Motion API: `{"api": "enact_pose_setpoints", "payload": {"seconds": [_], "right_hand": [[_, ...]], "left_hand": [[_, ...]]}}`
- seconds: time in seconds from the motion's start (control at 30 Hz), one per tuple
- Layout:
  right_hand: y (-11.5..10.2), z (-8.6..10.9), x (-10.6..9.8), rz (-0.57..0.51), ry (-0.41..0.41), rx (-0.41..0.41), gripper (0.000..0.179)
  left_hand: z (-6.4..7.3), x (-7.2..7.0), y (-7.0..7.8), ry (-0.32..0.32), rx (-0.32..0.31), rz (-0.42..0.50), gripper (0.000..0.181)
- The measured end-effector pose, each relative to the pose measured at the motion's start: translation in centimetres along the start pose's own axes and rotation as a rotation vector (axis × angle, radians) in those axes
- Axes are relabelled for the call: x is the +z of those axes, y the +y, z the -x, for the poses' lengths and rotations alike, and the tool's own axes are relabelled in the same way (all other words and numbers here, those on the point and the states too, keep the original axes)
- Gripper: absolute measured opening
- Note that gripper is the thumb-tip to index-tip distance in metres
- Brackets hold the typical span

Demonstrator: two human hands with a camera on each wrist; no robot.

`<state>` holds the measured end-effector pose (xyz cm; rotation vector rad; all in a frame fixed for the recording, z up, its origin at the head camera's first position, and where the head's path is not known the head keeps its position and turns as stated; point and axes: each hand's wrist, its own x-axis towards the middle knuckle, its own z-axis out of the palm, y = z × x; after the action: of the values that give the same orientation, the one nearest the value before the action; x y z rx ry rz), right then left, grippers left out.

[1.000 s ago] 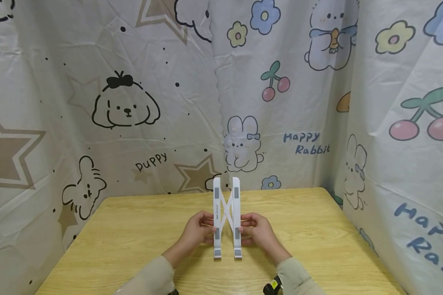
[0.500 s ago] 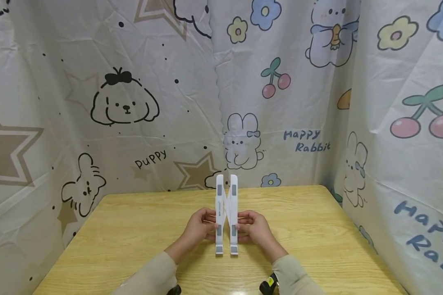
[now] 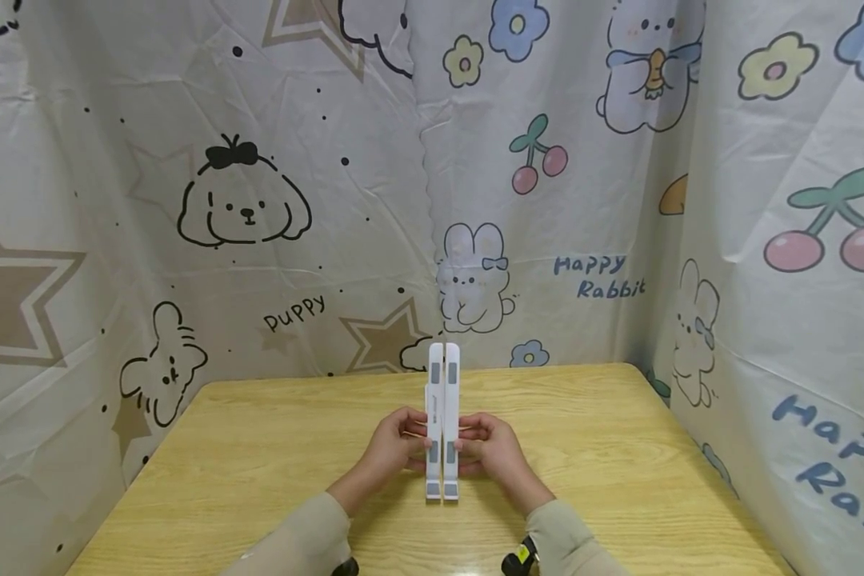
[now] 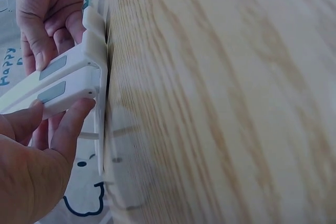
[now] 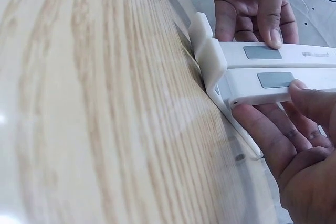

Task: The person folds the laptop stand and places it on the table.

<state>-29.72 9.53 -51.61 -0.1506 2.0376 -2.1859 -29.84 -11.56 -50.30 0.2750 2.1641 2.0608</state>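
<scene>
A white folding laptop stand (image 3: 434, 400) with grey pads is upright in the middle of the head view, its two long arms side by side with a thin gap between them. My left hand (image 3: 399, 440) grips the left arm, thumb on the front near a lower pad and fingers behind. On the other side my right hand (image 3: 490, 442) holds the right arm in the same way. The left wrist view shows the stand's hooked ends (image 4: 94, 40) low, close to the table surface; whether they touch it I cannot tell. Some fingers are hidden behind the arms.
The wood-grain table (image 3: 274, 448) spreads out around both hands. A printed curtain (image 3: 360, 200) hangs behind it and along both sides. Under the right sleeve (image 3: 572, 536) a black wrist device (image 3: 521, 556) shows, and part of another dark one (image 3: 346, 567) by the left sleeve.
The two arms of the laptop stand have come together, and the crossed struts between them have dropped out of sight. Both hands have moved inward with them, keeping their grip.
</scene>
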Motion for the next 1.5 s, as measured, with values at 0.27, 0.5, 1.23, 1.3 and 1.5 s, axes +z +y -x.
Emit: {"api": "enact_pose_setpoints", "payload": {"seconds": [0.27,0.5,1.23,1.3,1.5], "right_hand": [[0.1,0.0,0.1,-0.007,0.002,-0.003,0.039],[0.1,-0.1,0.0,0.004,-0.020,-0.012,0.039],[-1.9,-0.8,-1.9,0.263,-0.046,-0.065,0.037],[-2.3,-1.0,-2.4,0.279,-0.043,-0.084,0.037],[-3.8,-1.6,-3.5,0.343,-0.041,-0.151,0.037]], "left_hand": [[-0.2,0.4,-0.5,-0.007,0.007,-0.001,0.036],[-0.2,0.2,-0.4,-0.018,0.009,-0.015,0.035],[1.5,0.4,-0.4,-0.049,0.045,-0.190,0.055],[1.7,0.4,-0.5,-0.066,0.062,-0.190,0.058],[2.5,0.5,-0.5,-0.092,0.028,-0.216,0.067]]}}
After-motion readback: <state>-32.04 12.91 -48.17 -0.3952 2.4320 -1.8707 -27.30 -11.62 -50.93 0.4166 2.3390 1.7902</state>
